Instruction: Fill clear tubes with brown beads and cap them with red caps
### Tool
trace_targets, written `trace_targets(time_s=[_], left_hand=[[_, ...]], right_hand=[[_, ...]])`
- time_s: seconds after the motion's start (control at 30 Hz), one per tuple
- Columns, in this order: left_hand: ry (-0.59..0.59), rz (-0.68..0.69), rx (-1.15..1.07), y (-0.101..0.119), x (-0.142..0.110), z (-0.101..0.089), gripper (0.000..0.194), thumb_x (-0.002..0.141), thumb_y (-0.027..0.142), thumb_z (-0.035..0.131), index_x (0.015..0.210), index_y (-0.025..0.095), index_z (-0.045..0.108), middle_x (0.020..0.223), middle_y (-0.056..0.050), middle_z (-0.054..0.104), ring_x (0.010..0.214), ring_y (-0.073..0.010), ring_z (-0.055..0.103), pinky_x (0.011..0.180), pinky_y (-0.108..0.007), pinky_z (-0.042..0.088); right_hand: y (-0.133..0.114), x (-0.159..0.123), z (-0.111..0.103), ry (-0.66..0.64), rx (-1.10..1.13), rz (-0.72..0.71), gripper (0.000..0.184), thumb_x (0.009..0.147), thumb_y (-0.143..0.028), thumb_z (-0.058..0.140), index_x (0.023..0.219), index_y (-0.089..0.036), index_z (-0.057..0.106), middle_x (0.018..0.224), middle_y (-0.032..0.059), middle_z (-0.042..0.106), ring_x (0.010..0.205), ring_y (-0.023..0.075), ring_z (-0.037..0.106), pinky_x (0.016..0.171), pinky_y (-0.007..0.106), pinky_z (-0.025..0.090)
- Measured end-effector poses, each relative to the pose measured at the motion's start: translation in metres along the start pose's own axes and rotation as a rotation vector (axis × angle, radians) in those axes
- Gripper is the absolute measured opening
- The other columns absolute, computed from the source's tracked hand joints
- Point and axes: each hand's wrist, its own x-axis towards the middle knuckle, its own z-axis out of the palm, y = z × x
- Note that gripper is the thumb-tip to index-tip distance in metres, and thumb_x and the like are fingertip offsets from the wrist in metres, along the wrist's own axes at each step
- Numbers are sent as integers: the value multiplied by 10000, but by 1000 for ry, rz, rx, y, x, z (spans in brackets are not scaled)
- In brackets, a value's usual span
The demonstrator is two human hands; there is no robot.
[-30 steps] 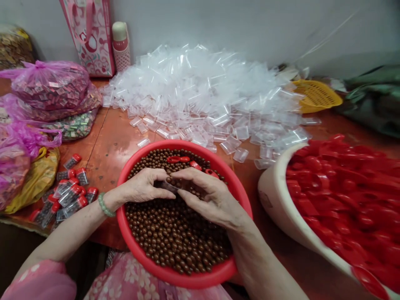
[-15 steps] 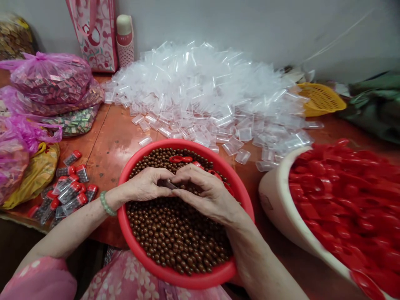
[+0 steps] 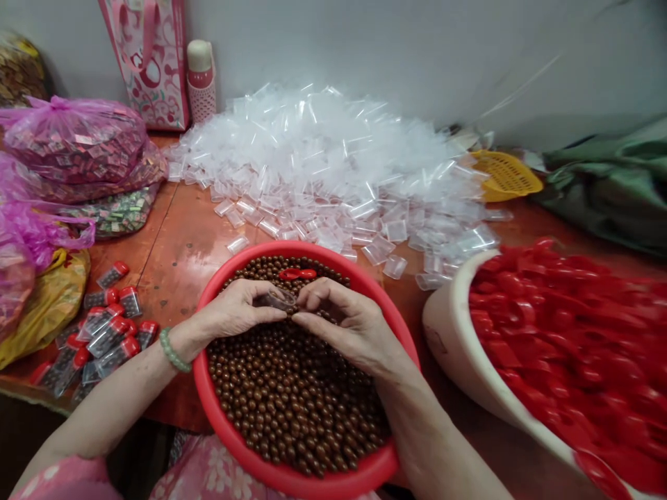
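Observation:
A red basin (image 3: 244, 444) full of small brown balls (image 3: 292, 396) sits at the table's near edge. Over it my left hand (image 3: 237, 311) pinches a small clear plastic container (image 3: 276, 300). My right hand (image 3: 347, 323) meets it from the right, fingers curled and pinched at the container's mouth. What the right fingers hold is hidden. A red cap (image 3: 297, 273) lies on the balls just behind my hands.
A big heap of clear containers (image 3: 323, 160) fills the table's back. A white basin (image 3: 458, 347) of red caps (image 3: 567, 333) stands right. Filled, capped containers (image 3: 104, 330) lie left, beside pink bags (image 3: 78, 142). A yellow basket (image 3: 503, 173), gift bag (image 3: 151, 62) and flask (image 3: 201, 76) stand behind.
My hands have stayed together over the basin, working at the clear container. The view has shifted slightly; nothing else moved.

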Motion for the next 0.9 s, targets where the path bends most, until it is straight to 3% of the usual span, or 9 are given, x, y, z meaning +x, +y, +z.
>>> trace_targets(time_s=[0.17, 0.33, 0.5, 0.63, 0.77, 0.9], left_hand=[[103, -15, -171, 5, -5, -2, 216, 734, 242, 702, 902, 121, 639, 949, -57, 668, 860, -145, 651, 792, -273, 492], [165, -10, -209, 5, -9, -1, 236, 766, 271, 682, 928, 122, 599, 956, -54, 647, 777, -116, 644, 688, -244, 507], [162, -18, -278, 5, -10, 2, 285, 760, 307, 712, 927, 136, 558, 896, -36, 658, 789, -106, 634, 701, -229, 490], [159, -20, -367, 2, -12, 5, 387, 731, 325, 745, 1007, 130, 558, 854, -21, 651, 783, -113, 633, 732, -260, 494], [143, -4, -438, 2, -14, 10, 414, 682, 287, 783, 997, 131, 565, 820, -9, 644, 758, -116, 628, 730, -275, 490], [183, -21, -460, 4, -14, 15, 411, 660, 236, 796, 984, 125, 569, 828, -8, 642, 762, -114, 631, 722, -265, 489]], right_hand=[[10, 4, -25, 220, -237, 111, 75, 856, -272, 619, 828, -209, 591, 789, 4, 625, 729, 150, 572, 687, 286, 450], [22, 19, -40, 39, -578, 45, 112, 868, -232, 566, 926, -183, 649, 904, 69, 680, 830, 202, 626, 770, 341, 490], [39, 46, -25, -128, -673, -78, 264, 837, -135, 577, 1088, -157, 656, 1103, 131, 684, 1046, 254, 612, 946, 429, 470], [48, 59, -11, -190, -653, -97, 250, 822, -94, 573, 1036, -160, 684, 1008, 116, 699, 995, 244, 613, 936, 432, 470], [43, 53, -13, -124, -580, -106, 209, 865, -173, 548, 1046, -158, 651, 1015, 118, 685, 972, 243, 609, 908, 439, 476], [26, 39, -19, -84, -108, 76, 319, 943, -314, 445, 1213, -160, 520, 862, 51, 665, 772, 176, 628, 699, 329, 513]])
